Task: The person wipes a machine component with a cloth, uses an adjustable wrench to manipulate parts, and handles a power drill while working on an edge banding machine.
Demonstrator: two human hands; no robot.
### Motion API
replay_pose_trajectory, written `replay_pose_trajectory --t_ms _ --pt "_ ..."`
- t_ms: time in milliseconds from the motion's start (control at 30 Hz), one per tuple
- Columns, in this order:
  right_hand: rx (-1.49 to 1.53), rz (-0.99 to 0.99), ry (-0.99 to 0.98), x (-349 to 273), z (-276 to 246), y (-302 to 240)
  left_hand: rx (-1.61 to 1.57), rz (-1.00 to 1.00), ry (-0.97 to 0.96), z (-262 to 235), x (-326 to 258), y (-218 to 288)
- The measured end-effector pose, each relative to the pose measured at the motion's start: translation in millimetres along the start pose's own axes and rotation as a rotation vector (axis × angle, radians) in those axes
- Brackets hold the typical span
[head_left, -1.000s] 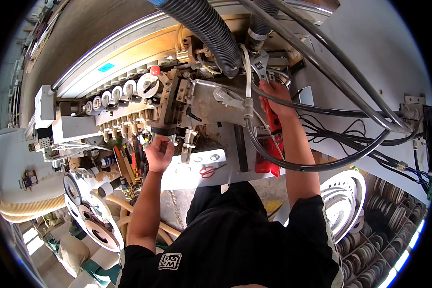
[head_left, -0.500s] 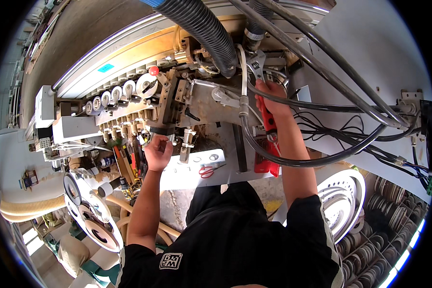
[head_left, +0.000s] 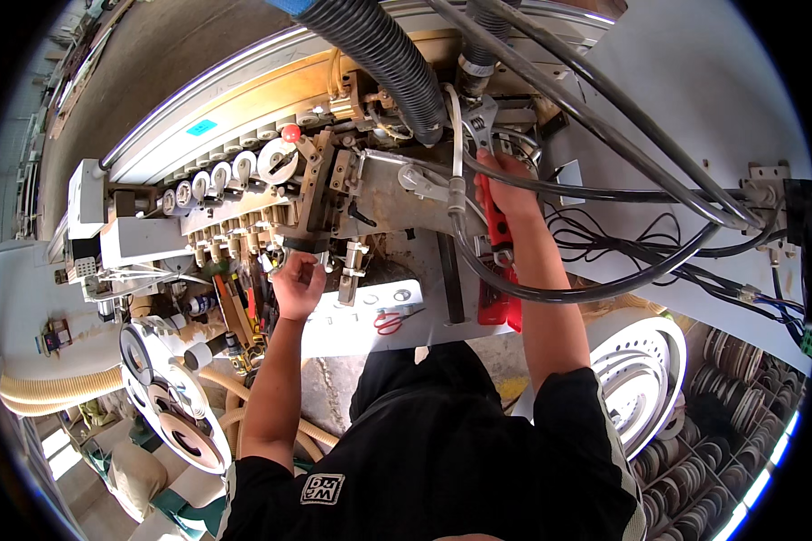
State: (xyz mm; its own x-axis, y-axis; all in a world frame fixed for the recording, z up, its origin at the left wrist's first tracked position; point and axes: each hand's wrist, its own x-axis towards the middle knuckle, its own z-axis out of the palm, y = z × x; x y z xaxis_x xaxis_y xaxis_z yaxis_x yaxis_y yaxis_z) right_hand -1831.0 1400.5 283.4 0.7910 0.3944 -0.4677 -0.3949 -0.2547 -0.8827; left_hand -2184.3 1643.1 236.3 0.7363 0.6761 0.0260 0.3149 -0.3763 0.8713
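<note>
My right hand [head_left: 512, 185] is closed round an adjustable wrench [head_left: 496, 221] with a red handle. Its steel jaw points away from me, up against fittings below the collar of an upright hose. A clear hose and a black one cross close by the hand. My left hand [head_left: 298, 287] is at the lower end of a dark metal block [head_left: 312, 194] on the machine. Its fingers are curled in against the part there, and whatever they pinch is hidden. A small metal bracket [head_left: 353, 261] stands just right of those fingers.
Red-handled scissors [head_left: 388, 323] lie on the white panel before me, with a red tool case [head_left: 494, 305] to their right. A thick black corrugated hose [head_left: 379, 63] hangs over the machine. Black cables [head_left: 641, 248] loop at the right. Hand tools [head_left: 235, 311] stand left of my left arm.
The wrench handle and my right hand have shifted slightly to the left, while the jaw stays at about the same place. My left hand has hardly moved.
</note>
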Motion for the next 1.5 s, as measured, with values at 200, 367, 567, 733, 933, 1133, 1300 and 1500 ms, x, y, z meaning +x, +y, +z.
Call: replay_pose_trajectory --t_ms 200,367,567,733,933,1133,1300,1500 --pt "0.089 -0.008 -0.018 -1 3 1 -0.02 0.004 0.015 1 0 -2" --pt "0.057 0.027 -0.074 -7 -1 -7 -0.039 -0.018 0.027 2 0 -4" --pt "-0.169 0.051 -0.19 -6 -52 -21 0.005 -0.022 0.009 0 2 3" --pt "-0.045 0.0 -0.171 -51 -62 3 -0.01 0.003 0.0 6 3 7" --pt "0.315 0.019 -0.206 -141 -29 53 0.066 0.071 0.041 1 3 -1" --pt "0.434 0.017 -0.189 -217 -4 105 -0.08 -0.066 -0.237 40 -39 46" --pt "0.44 0.025 -0.212 -266 25 132 -0.545 -0.425 -0.92 95 -166 87" --pt "0.013 -0.063 -0.3 -304 44 160 -0.833 -0.877 -0.738 54 -216 99"
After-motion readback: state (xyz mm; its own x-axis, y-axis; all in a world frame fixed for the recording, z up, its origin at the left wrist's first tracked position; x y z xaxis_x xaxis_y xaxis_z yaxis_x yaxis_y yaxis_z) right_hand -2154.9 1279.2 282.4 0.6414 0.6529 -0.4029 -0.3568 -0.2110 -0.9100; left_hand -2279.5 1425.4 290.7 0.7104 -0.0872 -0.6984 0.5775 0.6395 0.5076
